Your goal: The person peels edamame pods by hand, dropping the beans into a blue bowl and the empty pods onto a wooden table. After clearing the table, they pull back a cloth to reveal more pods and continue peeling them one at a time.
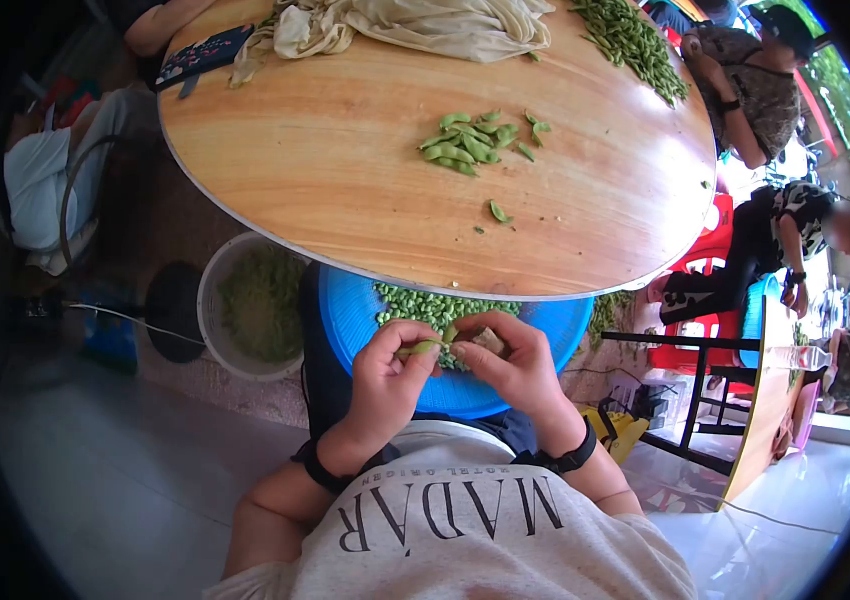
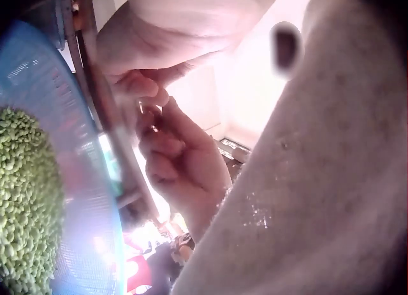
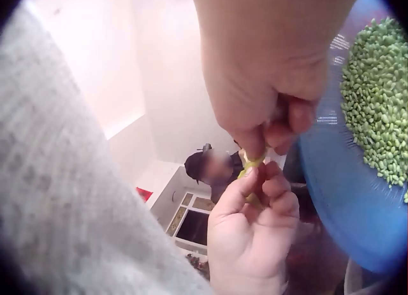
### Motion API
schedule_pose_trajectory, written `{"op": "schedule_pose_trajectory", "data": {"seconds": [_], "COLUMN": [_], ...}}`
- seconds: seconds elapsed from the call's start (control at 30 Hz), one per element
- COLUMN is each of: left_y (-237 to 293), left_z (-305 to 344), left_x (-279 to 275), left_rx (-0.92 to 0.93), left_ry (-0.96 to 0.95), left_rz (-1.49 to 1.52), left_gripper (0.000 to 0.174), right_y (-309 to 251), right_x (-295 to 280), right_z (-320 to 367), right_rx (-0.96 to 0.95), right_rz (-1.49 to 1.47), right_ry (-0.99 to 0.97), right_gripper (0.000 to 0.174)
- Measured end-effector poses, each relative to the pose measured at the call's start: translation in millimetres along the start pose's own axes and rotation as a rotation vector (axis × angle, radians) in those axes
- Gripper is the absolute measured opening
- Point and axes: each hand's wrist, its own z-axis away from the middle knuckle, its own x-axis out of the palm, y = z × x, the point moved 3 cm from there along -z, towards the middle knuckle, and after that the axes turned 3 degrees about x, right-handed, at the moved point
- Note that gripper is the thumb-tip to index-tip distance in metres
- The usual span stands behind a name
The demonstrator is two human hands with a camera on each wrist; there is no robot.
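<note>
Spreading across twelve o'clock, the wooden bench (image 1: 325,170) overhangs a blue basket (image 1: 339,315), with a white bucket (image 1: 208,318) toward nine o'clock and green beans (image 1: 410,303) lying in the basket. Over it, the left hand (image 1: 385,375) at nine o'clock and the right hand (image 1: 517,368) at three meet, each grip narrow, pinching the green pod (image 1: 427,347) between them.

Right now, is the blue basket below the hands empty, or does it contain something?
Not empty: the blue basket holds many shelled green beans, visible in all three views.
</note>
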Motion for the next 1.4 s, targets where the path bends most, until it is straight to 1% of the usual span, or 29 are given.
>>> {"op": "schedule_pose_trajectory", "data": {"seconds": [0.03,0.07,0.13,0.17,0.27,0.33,0.37,0.43,0.47,0.5,0.53,0.6,0.7,0.73,0.77,0.8,0.87,0.9,0.97,1.0,1.1,1.17,1.2,1.27,1.3,1.4], "left_y": [0,2,6,8,10,4,2,0,1,3,4,10,11,9,8,11,19,23,30,30,27,24,23,20,23,17], "left_z": [1,1,0,1,1,0,-1,-4,-5,-8,-9,-9,-10,-10,-10,-10,-7,-6,-5,-6,-5,-5,-6,-9,-9,-7], "left_x": [0,1,4,5,8,7,9,15,16,15,15,20,22,21,17,16,16,15,16,16,19,21,18,3,-10,-55], "left_rx": [-0.045,-0.005,0.078,0.012,-0.173,-0.288,-0.266,-0.224,-0.223,-0.22,-0.219,-0.126,0.06,0.133,0.245,0.281,0.347,0.311,0.242,0.205,0.09,0.014,-0.002,-0.03,-0.016,0.075], "left_ry": [0.008,-0.013,-0.058,-0.057,-0.05,-0.049,-0.027,0.013,-0.013,-0.038,-0.061,-0.038,-0.002,0.013,0.043,0.034,0.012,0.012,0.009,0.008,0.002,-0.01,0.025,0.093,0.104,0.235], "left_rz": [0.024,0.003,-0.036,0.027,0.214,0.342,0.365,0.409,0.44,0.472,0.504,0.442,0.3,0.248,0.011,-0.04,-0.143,-0.148,-0.158,-0.117,0.022,0.136,0.146,0.166,0.074,-0.104], "left_gripper": [0.007,0.007,0.006,0.006,0.007,0.007,0.007,0.008,0.008,0.008,0.008,0.008,0.009,0.01,0.01,0.011,0.011,0.011,0.01,0.009,0.008,0.007,0.007,0.007,0.008,0.015], "right_y": [2,2,0,-1,6,4,4,9,10,7,7,8,-8,-6,-2,0,-2,-2,1,1,-3,-4,-5,-20,-28,-53], "right_x": [-1,-1,0,1,1,5,7,8,9,11,12,13,16,17,17,17,17,17,16,15,14,12,10,-8,-17,-39], "right_z": [-1,-1,-1,-1,0,2,3,4,3,3,2,-1,-2,-3,-4,-4,-2,-2,0,0,1,2,2,1,1,-4], "right_rx": [-0.11,-0.219,-0.188,-0.177,0.049,0.06,0.067,0.039,0.027,0.029,0.018,-0.004,0.062,0.075,0.088,0.104,0.067,0.048,0.014,-0.007,-0.028,-0.017,-0.011,-0.241,-0.354,-0.249], "right_rz": [0.068,0.137,0.085,0.06,-0.204,-0.342,-0.411,-0.398,-0.389,-0.514,-0.575,-0.705,-0.91,-0.917,-0.925,-0.935,-0.907,-0.894,-0.804,-0.758,-0.66,-0.559,-0.509,0.095,0.402,0.573], "right_ry": [0.042,0.086,0.044,0.022,-0.041,-0.015,-0.003,0.074,0.113,0.124,0.11,0.083,-0.018,0.001,0.02,0.041,0.028,0.021,0.023,0.023,0.104,0.116,0.119,0.06,0.031,-0.109], "right_gripper": [0.017,0.017,0.018,0.018,0.019,0.018,0.018,0.018,0.018,0.018,0.017,0.016,0.013,0.012,0.012,0.012,0.012,0.013,0.012,0.012,0.012,0.014,0.014,0.016,0.016,0.016]}}
